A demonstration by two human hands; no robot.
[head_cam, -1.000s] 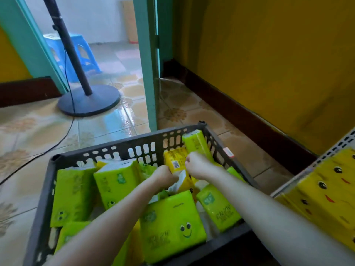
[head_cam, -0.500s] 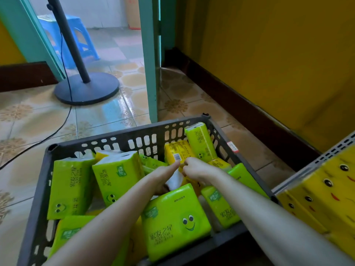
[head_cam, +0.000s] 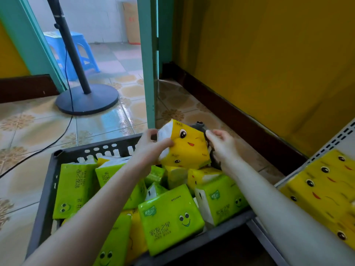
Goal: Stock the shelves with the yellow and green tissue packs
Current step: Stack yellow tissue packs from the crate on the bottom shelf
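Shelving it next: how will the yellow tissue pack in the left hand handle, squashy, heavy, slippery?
Likely squashy: the yellow tissue pack is film-wrapped, with soft white tissue showing at its end. Probably light, since the left hand holds it up by one end. The glossy film may be slippery.

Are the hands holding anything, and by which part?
The left hand grips the yellow smiley-face plastic tissue pack by its white left end. The right hand curls at its right edge; contact unclear.
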